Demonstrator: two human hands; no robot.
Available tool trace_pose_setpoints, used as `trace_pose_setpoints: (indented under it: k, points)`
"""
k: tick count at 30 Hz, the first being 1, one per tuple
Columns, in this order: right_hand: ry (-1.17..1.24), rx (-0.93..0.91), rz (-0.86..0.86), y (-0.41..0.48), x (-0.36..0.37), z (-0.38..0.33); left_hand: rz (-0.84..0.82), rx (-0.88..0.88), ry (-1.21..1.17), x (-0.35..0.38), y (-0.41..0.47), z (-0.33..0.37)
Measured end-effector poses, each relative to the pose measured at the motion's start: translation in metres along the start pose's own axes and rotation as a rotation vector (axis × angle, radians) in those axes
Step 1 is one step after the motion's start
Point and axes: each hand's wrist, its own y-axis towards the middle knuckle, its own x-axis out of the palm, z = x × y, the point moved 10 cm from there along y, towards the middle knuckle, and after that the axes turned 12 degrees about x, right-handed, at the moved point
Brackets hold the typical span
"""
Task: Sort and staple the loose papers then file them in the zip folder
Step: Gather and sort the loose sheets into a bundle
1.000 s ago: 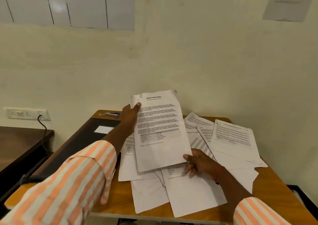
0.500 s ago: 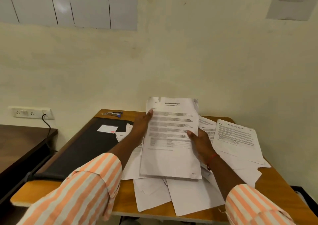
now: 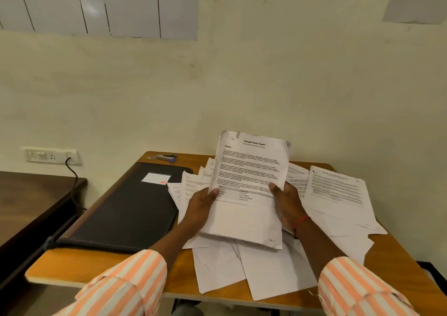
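The left hand (image 3: 200,208), lower on the edge than before, and the right hand (image 3: 289,203) pinch the white printed report sheets (image 3: 246,219) at mid-height, above loose white papers (image 3: 273,272) on the wooden counter (image 3: 96,265).

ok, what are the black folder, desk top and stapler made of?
Black folder: matte, faintly grained skin, likely faux leather or fabric; can't tell which.
Desk top: smooth orange-brown wood look with pale edge band, probably laminate board.
Stapler: shiny grey metal, blue plastic-looking end.
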Motion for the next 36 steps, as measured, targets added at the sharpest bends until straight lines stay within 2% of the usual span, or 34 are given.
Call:
trace_pose_setpoints:
  k: [8,13,17,22,27,33,36]
  points:
    - [-0.122,-0.018,-0.109,-0.006,0.014,0.013,0.076,-0.102,-0.105,-0.018,0.026,0.022]
    - [-0.192,-0.006,-0.098,-0.014,0.021,0.019,0.137,-0.145,-0.049,-0.023,0.045,0.026]
    - [-0.196,-0.013,-0.115,-0.017,0.023,0.018,0.168,-0.101,-0.015,-0.024,0.045,0.022]
    - [-0.230,0.002,-0.179,-0.013,0.031,0.027,0.231,-0.207,-0.049,-0.042,0.046,0.008]
    - [-0.333,0.039,-0.243,-0.005,0.055,0.036,0.306,-0.222,0.079,-0.072,0.054,-0.003]
    - [-0.451,0.075,-0.052,0.037,0.062,0.017,0.245,-0.215,0.174,-0.095,0.051,-0.015]
    - [-0.662,-0.009,-0.008,0.062,0.090,0.003,0.232,-0.201,0.204,-0.113,0.051,-0.022]
